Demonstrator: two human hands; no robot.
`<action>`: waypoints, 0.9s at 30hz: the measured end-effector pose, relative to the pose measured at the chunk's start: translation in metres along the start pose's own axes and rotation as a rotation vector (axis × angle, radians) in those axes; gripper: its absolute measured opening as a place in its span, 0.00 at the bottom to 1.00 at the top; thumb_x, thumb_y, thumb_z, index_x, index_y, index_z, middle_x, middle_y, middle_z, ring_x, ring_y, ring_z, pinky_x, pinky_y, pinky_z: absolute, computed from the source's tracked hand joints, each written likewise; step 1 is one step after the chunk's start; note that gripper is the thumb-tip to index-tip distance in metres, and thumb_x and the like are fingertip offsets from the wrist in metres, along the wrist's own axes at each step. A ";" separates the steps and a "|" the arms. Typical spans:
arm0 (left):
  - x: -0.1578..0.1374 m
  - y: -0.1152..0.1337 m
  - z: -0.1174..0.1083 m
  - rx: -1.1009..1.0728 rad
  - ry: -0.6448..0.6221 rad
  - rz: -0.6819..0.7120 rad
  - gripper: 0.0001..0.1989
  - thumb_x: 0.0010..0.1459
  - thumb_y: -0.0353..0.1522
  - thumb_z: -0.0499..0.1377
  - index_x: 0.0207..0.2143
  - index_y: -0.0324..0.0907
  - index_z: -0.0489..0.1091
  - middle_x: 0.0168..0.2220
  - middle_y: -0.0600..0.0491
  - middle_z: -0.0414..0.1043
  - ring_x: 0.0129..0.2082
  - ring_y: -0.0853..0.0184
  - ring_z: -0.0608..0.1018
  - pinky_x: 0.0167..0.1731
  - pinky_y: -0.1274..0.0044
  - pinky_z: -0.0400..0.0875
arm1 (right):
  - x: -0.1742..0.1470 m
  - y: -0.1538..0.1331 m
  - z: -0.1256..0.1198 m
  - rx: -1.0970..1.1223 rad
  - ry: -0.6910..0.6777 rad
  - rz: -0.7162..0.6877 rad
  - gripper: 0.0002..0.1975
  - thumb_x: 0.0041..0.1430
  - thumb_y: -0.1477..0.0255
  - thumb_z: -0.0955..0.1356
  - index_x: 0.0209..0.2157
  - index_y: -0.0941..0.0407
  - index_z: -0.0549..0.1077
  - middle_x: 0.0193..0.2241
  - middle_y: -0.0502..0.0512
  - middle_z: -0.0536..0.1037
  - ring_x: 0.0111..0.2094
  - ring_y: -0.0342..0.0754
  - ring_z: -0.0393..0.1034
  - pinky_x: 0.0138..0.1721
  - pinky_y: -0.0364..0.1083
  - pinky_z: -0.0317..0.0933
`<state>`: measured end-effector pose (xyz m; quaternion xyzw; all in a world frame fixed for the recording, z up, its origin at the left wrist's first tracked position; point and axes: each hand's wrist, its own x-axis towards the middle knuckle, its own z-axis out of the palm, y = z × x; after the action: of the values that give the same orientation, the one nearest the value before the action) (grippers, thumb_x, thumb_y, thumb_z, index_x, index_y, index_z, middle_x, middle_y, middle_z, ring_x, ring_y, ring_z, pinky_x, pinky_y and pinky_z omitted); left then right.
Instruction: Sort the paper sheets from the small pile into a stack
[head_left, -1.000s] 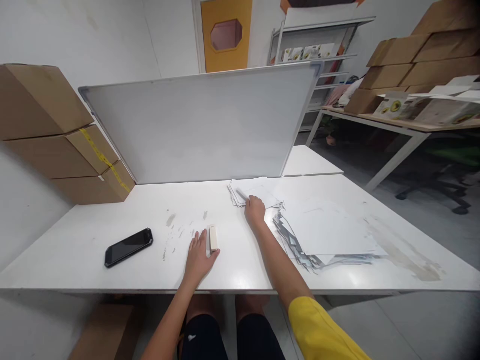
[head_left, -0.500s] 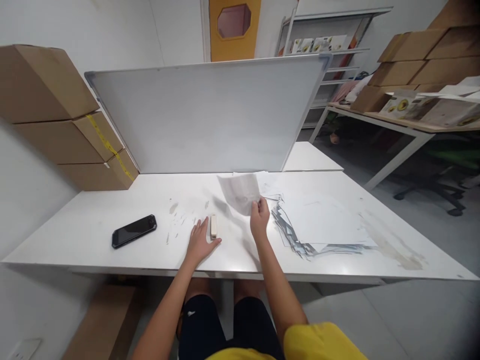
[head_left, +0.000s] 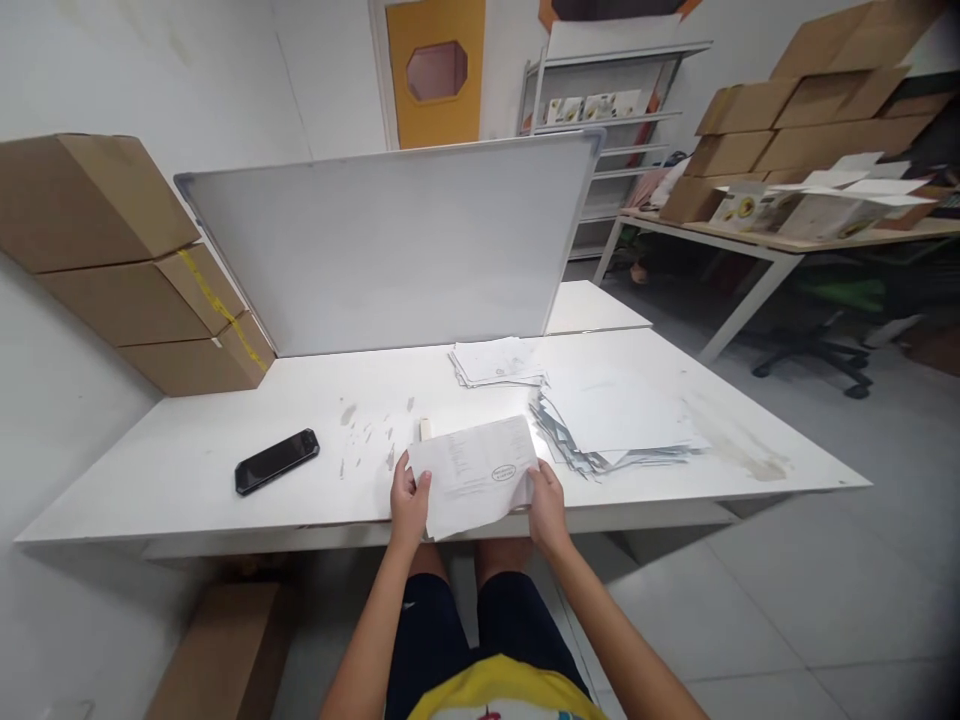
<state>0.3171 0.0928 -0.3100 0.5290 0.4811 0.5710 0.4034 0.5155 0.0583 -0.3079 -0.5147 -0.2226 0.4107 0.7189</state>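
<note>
A printed sheet of paper (head_left: 472, 475) with an oval stamp mark on its right part is held over the table's front edge. My left hand (head_left: 409, 500) is closed on its left edge, thumb on top. On the right edge, my right hand (head_left: 547, 503) pinches the same sheet. Just behind the paper, the end of a small cream-coloured block-like object (head_left: 425, 429) shows; the sheet hides the rest of it.
A large stack of papers (head_left: 615, 415) lies right of my hands, and a smaller paper pile (head_left: 499, 360) sits behind. A black phone (head_left: 277, 462) rests at left. The whiteboard (head_left: 390, 250) stands at the back, beside stacked cardboard boxes (head_left: 97, 200).
My right hand has brought the paper down and nearer. My left hand has left the small cream object and taken hold of the sheet's left edge. The view has shifted somewhat.
</note>
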 end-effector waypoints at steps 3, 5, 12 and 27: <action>-0.007 0.010 -0.001 0.008 0.109 0.028 0.24 0.53 0.47 0.60 0.46 0.41 0.69 0.40 0.46 0.76 0.41 0.61 0.78 0.43 0.71 0.72 | -0.002 0.004 -0.009 -0.071 -0.052 -0.061 0.12 0.51 0.63 0.65 0.36 0.55 0.71 0.33 0.51 0.77 0.36 0.49 0.69 0.39 0.45 0.62; -0.003 0.012 -0.007 0.025 0.148 0.060 0.20 0.53 0.45 0.61 0.43 0.41 0.70 0.39 0.47 0.76 0.41 0.61 0.78 0.44 0.71 0.71 | -0.001 0.002 -0.013 -0.142 -0.106 -0.133 0.12 0.54 0.62 0.65 0.36 0.54 0.71 0.34 0.51 0.76 0.38 0.49 0.68 0.40 0.45 0.61; 0.009 -0.008 -0.019 0.031 -0.035 0.074 0.21 0.54 0.42 0.60 0.47 0.41 0.66 0.44 0.46 0.73 0.46 0.62 0.75 0.49 0.70 0.67 | -0.005 0.000 -0.016 -0.235 -0.143 -0.197 0.12 0.52 0.63 0.65 0.34 0.56 0.71 0.30 0.51 0.73 0.35 0.49 0.65 0.38 0.46 0.60; -0.017 0.018 -0.067 0.453 -0.093 -0.070 0.29 0.59 0.37 0.52 0.63 0.43 0.52 0.52 0.42 0.69 0.52 0.56 0.73 0.48 0.65 0.68 | -0.022 -0.014 -0.011 -0.444 -0.475 0.078 0.18 0.48 0.59 0.66 0.35 0.56 0.77 0.31 0.57 0.80 0.37 0.56 0.72 0.39 0.49 0.65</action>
<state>0.2539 0.0641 -0.2945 0.6148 0.5960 0.4091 0.3155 0.5163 0.0317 -0.2968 -0.5568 -0.4481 0.4880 0.5010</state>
